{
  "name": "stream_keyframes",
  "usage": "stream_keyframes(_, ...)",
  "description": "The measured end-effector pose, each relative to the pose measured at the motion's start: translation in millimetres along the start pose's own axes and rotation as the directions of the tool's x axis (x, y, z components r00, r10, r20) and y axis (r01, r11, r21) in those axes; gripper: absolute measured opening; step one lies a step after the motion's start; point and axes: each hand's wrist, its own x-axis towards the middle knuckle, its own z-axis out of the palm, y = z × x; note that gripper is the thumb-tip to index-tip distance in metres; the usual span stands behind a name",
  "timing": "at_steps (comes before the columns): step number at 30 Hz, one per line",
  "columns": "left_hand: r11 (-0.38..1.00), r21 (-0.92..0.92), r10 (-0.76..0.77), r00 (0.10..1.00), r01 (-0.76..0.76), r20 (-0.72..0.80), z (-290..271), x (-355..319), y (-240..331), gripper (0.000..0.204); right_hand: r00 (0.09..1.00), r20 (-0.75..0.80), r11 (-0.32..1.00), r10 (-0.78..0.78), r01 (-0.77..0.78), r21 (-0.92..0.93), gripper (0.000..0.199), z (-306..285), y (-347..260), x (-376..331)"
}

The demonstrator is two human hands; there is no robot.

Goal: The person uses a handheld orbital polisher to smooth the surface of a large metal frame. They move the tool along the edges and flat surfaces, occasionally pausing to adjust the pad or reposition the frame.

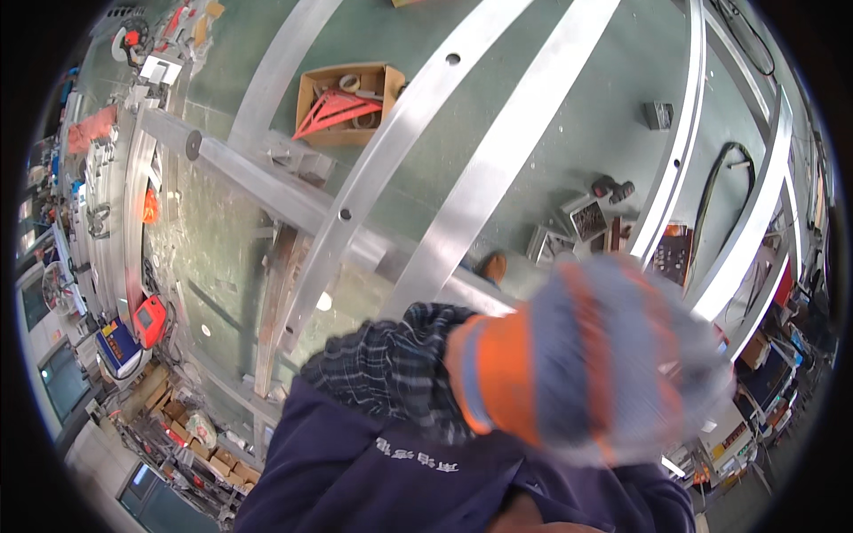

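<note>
My left hand (591, 360) wears a knit work glove striped in orange and grey-blue. It is raised close in front of my chest, reaching across from a dark plaid sleeve (391, 364). Motion smears the fingers, so their pose and anything in them cannot be made out. My right hand does not show. Beyond the glove, long silvery metal tubes (511, 147) run away from me, some with round holes. A crosswise metal tube (267, 186) passes beneath them. The glove hides part of this frame.
A cardboard box (338, 139) holding red triangular squares (346, 108) and tape rolls stands on the green floor. Right of centre lie a dark hand tool (613, 188), cut tube pieces (586, 218) and a black hose (708, 195). At left are a red device (151, 322) and a blue box (118, 345).
</note>
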Motion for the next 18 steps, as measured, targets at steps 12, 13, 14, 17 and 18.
stream_keyframes(12,0.964,-0.264,0.152,0.848,-0.014,0.509,52,-8,189,0.040,0.987,0.148,0.994,0.060,-0.073,0.085,0.058,5,-5,-59)
stream_keyframes(13,0.963,-0.271,0.141,0.835,0.010,0.532,63,-8,198,0.041,0.985,0.168,0.990,0.027,-0.050,0.131,0.057,8,-13,-69)
stream_keyframes(14,0.963,-0.270,0.136,0.827,0.020,0.545,69,-7,208,0.041,0.981,0.195,0.985,-0.003,-0.031,0.171,0.057,14,-22,-77)
stream_keyframes(17,0.964,-0.264,0.124,0.806,0.041,0.579,88,-16,232,0.044,0.995,-0.091,0.976,-0.040,0.058,0.209,0.053,19,-12,-90)
stream_keyframes(18,0.966,-0.254,0.117,0.801,0.045,0.587,93,-19,240,0.045,0.998,-0.017,0.970,-0.064,0.066,0.234,0.052,14,-13,-96)
